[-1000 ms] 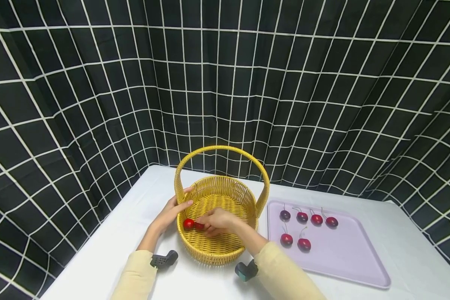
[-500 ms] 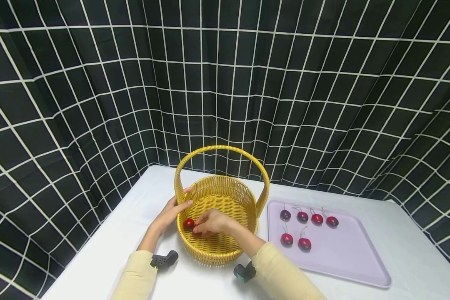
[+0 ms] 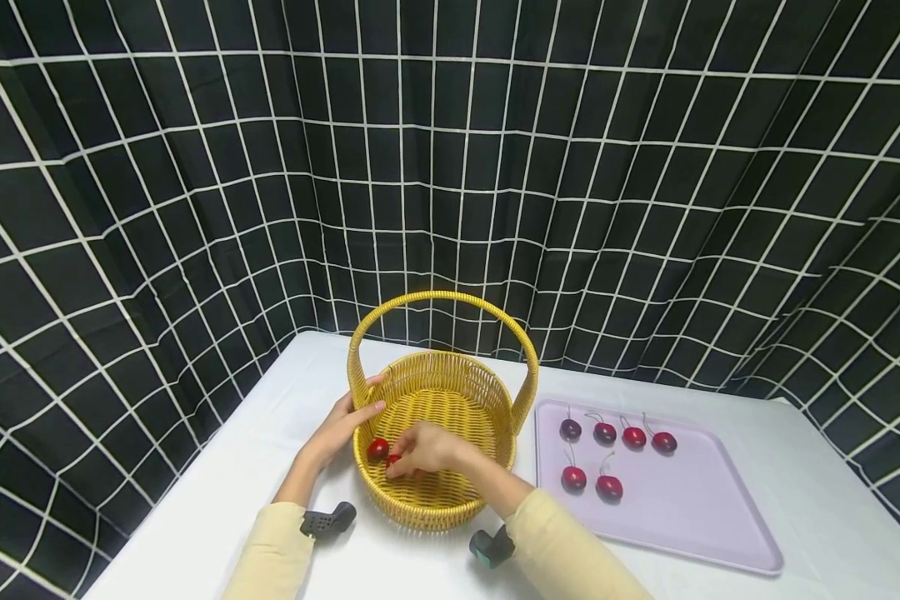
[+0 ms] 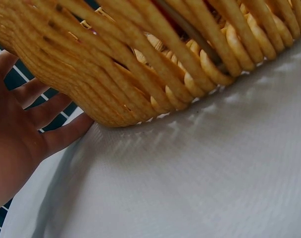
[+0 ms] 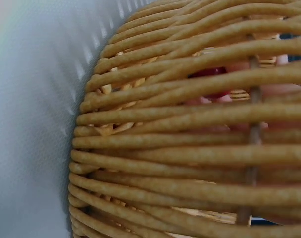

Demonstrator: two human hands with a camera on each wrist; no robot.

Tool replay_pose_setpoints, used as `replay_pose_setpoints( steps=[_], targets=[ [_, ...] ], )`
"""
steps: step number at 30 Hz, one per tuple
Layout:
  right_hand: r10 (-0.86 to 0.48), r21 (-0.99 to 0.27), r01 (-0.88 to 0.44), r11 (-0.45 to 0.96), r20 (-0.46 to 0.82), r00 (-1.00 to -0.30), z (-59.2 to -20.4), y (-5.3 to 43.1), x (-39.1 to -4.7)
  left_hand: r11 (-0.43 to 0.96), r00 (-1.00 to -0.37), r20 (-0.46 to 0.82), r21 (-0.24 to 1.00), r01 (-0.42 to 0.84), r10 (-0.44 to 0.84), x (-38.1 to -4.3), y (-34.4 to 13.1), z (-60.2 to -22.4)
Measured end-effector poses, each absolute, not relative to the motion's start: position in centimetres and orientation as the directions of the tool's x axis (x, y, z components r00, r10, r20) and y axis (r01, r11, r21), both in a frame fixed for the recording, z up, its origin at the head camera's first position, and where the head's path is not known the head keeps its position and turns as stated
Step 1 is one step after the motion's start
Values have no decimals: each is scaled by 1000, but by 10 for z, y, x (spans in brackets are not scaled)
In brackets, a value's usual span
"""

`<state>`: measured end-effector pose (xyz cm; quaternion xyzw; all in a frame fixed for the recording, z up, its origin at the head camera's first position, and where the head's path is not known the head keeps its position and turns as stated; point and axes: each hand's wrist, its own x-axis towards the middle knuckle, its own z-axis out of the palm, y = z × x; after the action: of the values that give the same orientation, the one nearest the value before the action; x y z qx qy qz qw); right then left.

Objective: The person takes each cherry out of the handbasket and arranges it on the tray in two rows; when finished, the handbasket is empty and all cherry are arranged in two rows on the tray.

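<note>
A yellow wicker basket [image 3: 457,371] with a tall arched handle stands on the white table. My left hand [image 3: 339,429] holds its left rim by the handle's foot, thumb over the edge; in the left wrist view, the spread fingers [image 4: 66,136] lie along the outer wall. Down inside the basket, my right hand [image 3: 431,447] pinches a red cherry [image 3: 393,460] between thumb and fingers. Another dark red cherry [image 3: 378,450] lies beside it against the left wall. Through the weave, the right wrist view shows a cherry [image 5: 210,82] among fingertips.
To the right of the basket, a lilac tray [image 3: 705,525] carries several stemmed cherries [image 3: 609,488] in two rows toward its left and back. A black curtain [image 3: 450,167] with a white grid surrounds the table's back and sides.
Inside the basket, my right hand has shifted slightly, its fingers adjusting around the cherry and turning it a little. My left hand, the basket and the tray stay put.
</note>
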<state>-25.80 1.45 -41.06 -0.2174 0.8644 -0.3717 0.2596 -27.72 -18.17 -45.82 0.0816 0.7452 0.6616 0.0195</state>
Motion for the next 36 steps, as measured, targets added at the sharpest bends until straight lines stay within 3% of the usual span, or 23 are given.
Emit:
replay_pose_setpoints(
  steps=[17, 22, 36],
  targets=[
    [-536, -767, -101, 634, -341, -773, -408, 22, -257, 132, -985, 67, 987, 89, 158, -259, -177, -433],
    [-524, -775, -90, 626, -332, -784, -406, 24, -258, 114, -987, 65, 990, 82, 147, -267, -179, -446],
    [-640, -927, 133, 351, -341, -688, -406, 38, -269, 106, -986, 84, 989, 100, 141, -272, -180, -455]
  ],
)
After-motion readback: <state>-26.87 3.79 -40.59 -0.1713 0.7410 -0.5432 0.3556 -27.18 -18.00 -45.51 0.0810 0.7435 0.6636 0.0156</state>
